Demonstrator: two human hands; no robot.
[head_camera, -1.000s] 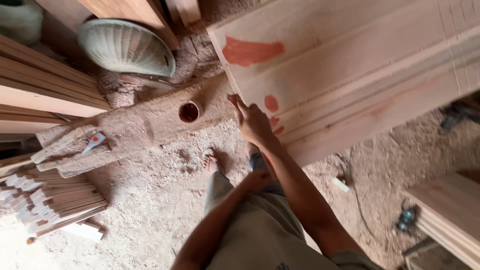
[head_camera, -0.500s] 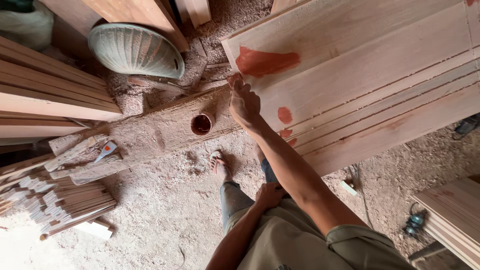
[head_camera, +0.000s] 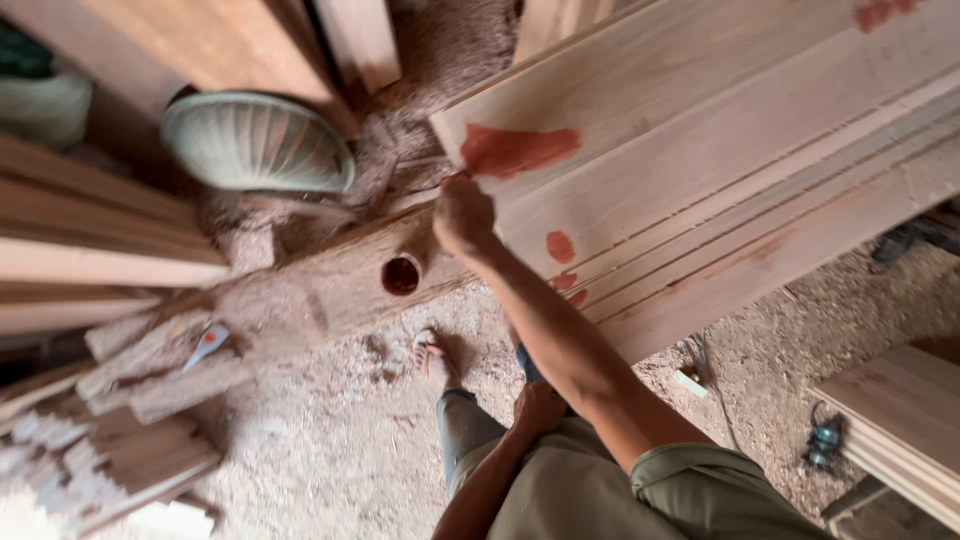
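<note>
My right hand (head_camera: 463, 215) reaches forward to the near corner of a large pale wooden panel (head_camera: 720, 150). Its fingers are curled and seen from the back, just below a wide red-brown filler patch (head_camera: 520, 150). Nothing shows in the hand. Smaller red-brown dabs (head_camera: 561, 246) mark the panel beside my forearm, near several routed grooves. My left hand (head_camera: 540, 405) rests curled on my thigh. A small round cup (head_camera: 402, 274) with red-brown contents stands on a dusty beam (head_camera: 320, 290) just left of the right hand.
Sawdust covers the floor around my sandalled foot (head_camera: 430, 355). A ribbed green bowl (head_camera: 255, 145) lies upturned at the back left. Planks (head_camera: 90, 250) and offcuts (head_camera: 120, 450) pile up on the left. A scraper (head_camera: 208, 342) lies on the beam, and more boards (head_camera: 900, 420) lie at the right.
My right hand has moved up the panel from the small dabs to the corner under the big patch, and its spread fingers have curled. The left hand stays on my thigh.
</note>
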